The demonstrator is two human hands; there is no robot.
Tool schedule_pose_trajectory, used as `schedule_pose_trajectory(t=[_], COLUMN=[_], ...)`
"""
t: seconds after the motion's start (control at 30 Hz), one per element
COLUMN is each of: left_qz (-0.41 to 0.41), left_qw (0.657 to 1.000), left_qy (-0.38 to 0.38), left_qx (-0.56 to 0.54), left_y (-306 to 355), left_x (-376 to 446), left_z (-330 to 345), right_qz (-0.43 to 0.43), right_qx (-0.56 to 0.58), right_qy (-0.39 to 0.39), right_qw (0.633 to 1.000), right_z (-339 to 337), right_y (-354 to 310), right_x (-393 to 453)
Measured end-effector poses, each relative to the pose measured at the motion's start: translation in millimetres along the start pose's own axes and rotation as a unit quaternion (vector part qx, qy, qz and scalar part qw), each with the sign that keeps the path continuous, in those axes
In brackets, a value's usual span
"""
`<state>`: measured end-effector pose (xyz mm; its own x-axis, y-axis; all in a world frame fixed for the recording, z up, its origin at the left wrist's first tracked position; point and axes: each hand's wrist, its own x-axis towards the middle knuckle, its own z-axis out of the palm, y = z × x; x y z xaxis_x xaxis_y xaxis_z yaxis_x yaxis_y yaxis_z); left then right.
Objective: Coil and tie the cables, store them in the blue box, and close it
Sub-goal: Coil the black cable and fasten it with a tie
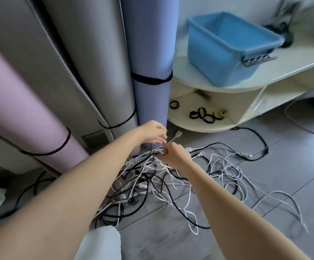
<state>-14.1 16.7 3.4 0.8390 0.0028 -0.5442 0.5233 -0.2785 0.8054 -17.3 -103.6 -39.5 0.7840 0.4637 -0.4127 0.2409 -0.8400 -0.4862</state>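
A tangled heap of white and black cables (152, 181) lies on the grey tiled floor. My left hand (153, 133) and my right hand (174, 155) are close together above the heap, both pinching a white cable whose plug end (177, 134) sticks up between them. The blue box (225, 47) stands open, without a lid, on the white shelf unit (264, 79) at the upper right. Several black strap ties (204, 115) lie on the lower shelf.
Rolled mats, pink (11, 109), grey (73, 59) and blue (150, 53), lean upright at the left, bound with black straps. A black power cable (259, 145) loops across the floor to the right. White fabric (100, 243) sits at the bottom edge.
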Motion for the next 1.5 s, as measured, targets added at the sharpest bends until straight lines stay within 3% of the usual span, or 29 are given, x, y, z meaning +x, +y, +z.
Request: schedule_pose_trajectory(t=[0.2, 0.4, 0.5, 0.77, 0.83, 1.0, 1.03, 1.1, 1.17, 1.23, 1.27, 1.3, 1.37, 1.43, 1.5], left_qz=[0.053, 0.122, 0.167, 0.329, 0.347, 0.381, 0.385, 0.373, 0.331, 0.267, 0.248, 0.246, 0.258, 0.265, 0.274], left_qw=[0.995, 0.966, 0.956, 0.915, 0.909, 0.902, 0.9, 0.903, 0.897, 0.886, 0.883, 0.88, 0.877, 0.884, 0.915], left_qy=[0.057, 0.094, 0.115, 0.228, 0.232, 0.203, 0.203, 0.214, 0.25, 0.255, 0.244, 0.233, 0.212, 0.192, 0.163], left_qx=[0.055, 0.209, 0.213, 0.047, 0.012, 0.007, 0.003, 0.023, 0.153, 0.28, 0.315, 0.332, 0.345, 0.332, 0.248], left_y=[56, 102, 124, 194, 215, 260, 261, 257, 240, 220, 211, 204, 195, 189, 178], left_x=[-86, -197, -230, -290, -305, -326, -325, -318, -305, -289, -281, -275, -263, -251, -239], left_z=[-38, -68, -64, -44, -42, -45, -44, -42, -39, -35, -32, -29, -24, -22, -24], right_qz=[-0.075, -0.142, -0.164, -0.221, -0.241, -0.294, -0.295, -0.271, -0.202, -0.121, -0.095, -0.084, -0.072, -0.084, -0.088], right_qx=[0.068, 0.092, 0.135, 0.347, 0.373, 0.449, 0.439, 0.374, 0.229, 0.06, -0.026, -0.086, -0.092, -0.034, 0.142], right_qy=[0.136, 0.172, 0.211, 0.341, 0.368, 0.47, 0.478, 0.481, 0.456, 0.35, 0.281, 0.216, 0.131, 0.151, 0.215], right_qw=[0.986, 0.97, 0.954, 0.845, 0.817, 0.701, 0.701, 0.745, 0.836, 0.927, 0.955, 0.969, 0.985, 0.984, 0.962], right_z=[-74, -123, -147, -214, -244, -325, -332, -337, -326, -307, -295, -281, -256, -239, -237], right_y=[-71, -148, -167, -205, -215, -234, -233, -221, -198, -173, -163, -158, -152, -149, -146], right_x=[-55, -120, -151, -220, -241, -285, -289, -284, -269, -253, -245, -240, -224, -209, -201])
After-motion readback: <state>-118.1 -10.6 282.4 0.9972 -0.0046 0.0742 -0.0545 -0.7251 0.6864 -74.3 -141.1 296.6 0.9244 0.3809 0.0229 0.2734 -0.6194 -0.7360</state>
